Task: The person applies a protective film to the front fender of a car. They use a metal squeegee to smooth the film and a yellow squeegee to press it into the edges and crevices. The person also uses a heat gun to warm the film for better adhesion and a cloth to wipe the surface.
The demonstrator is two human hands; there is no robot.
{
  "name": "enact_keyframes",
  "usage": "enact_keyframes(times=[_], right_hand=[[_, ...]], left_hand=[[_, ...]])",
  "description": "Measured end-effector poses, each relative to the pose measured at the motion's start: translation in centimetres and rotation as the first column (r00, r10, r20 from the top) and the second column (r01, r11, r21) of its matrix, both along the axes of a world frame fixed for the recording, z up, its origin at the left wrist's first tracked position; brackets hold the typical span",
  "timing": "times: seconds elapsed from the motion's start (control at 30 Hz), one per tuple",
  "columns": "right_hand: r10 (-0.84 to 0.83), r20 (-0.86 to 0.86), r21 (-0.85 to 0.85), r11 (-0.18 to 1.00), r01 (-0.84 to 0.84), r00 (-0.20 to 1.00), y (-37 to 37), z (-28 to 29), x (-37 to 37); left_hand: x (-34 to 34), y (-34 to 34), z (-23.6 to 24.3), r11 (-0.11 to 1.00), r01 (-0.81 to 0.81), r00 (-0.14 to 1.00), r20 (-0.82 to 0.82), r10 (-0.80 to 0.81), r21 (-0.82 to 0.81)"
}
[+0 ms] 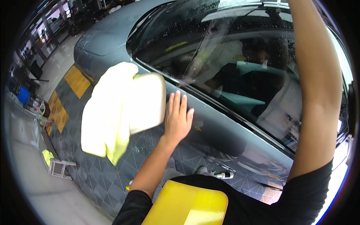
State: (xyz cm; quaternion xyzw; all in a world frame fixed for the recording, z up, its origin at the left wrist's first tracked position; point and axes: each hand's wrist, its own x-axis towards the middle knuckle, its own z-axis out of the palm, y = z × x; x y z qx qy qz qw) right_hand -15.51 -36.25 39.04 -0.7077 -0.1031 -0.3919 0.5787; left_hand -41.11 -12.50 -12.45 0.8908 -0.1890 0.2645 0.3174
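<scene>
My left hand (177,122) lies flat on the grey car door (225,129), fingers stretched out, just below the window edge. Beside its fingertips is the side mirror (150,101), its pale housing overexposed. A pale yellow-green towel (107,112) drapes over the mirror's outer end and hangs down. My right arm (318,78) reaches up along the right side, and its hand is beyond the top of the picture. Water drops and streaks cover the dark side window (240,75) and windscreen, which carry reflections. A yellow, round-cornered flat panel (187,204) sits in front of my torso.
Underfoot are grey grid floor tiles (93,176) with yellow patches (77,81). A white bottle (225,175) lies near my feet. By the left wall stand a small grey step stool (60,168) with a yellow-green cloth (47,156) and a blue container (24,95).
</scene>
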Motion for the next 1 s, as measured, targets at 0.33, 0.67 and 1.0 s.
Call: enact_keyframes(times=[0.33, 0.67, 1.0], right_hand=[[-0.620, -0.388, -0.913, 0.359, -0.193, 0.682, 8.6, -1.1, 4.0], [0.054, -0.355, -0.531, 0.810, -0.249, 0.933, 9.8, -4.3, -17.5], [-0.116, -0.989, -0.029, 0.752, -0.658, -0.089, -4.8, -36.8, -46.6]], left_hand=[[0.4, 2.8, 1.2, 0.990, 0.125, 0.992, -0.009, -0.126, -0.070], [-8.1, 11.8, 0.7, 0.781, 0.441, 0.479, -0.620, -0.622, -0.443], [-14.8, 36.6, 9.9, 0.818, -0.353, 0.875, -0.469, 0.118, -0.454]])
